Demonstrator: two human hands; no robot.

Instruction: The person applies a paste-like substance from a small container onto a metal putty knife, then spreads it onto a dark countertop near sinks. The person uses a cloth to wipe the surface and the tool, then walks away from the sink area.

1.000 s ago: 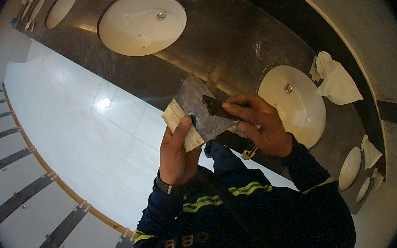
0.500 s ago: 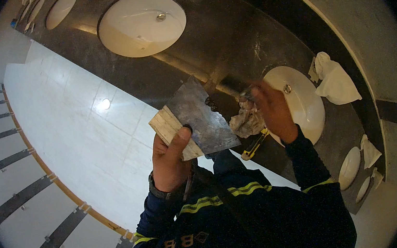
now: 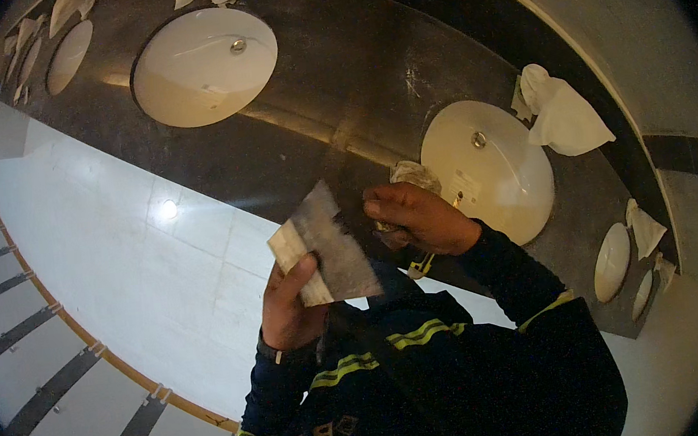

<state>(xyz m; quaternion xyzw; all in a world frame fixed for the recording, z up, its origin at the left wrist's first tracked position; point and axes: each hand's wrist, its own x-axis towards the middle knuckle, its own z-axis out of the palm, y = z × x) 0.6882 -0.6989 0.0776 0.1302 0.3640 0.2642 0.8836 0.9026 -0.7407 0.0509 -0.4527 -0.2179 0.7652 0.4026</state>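
My left hand (image 3: 290,305) grips a wide scraper (image 3: 335,249) by its pale wooden handle strip, thumb on top. Its grey, smeared metal blade faces up and to the right. Just right of the blade, apart from it, is my right hand (image 3: 426,218), fingers curled and pressed together. Whatever those fingers hold, if anything, is hidden. Behind the right hand, a crumpled clear plastic bag (image 3: 414,174) lies on the dark counter beside a basin. Partly covered by that hand is a yellow utility knife (image 3: 420,267) near the counter's front edge.
The long dark counter (image 3: 325,67) carries several white oval basins, the nearest basin (image 3: 491,194) just right of my right hand. White cloth-like sheets (image 3: 568,114) lie by the wall. A pale tiled floor (image 3: 138,232) and a row of white cubicle panels (image 3: 68,375) are left.
My right hand has moved left from the plastic bag toward the scraper. The dark lump seen on the blade's edge no longer shows there. The view has shifted slightly.
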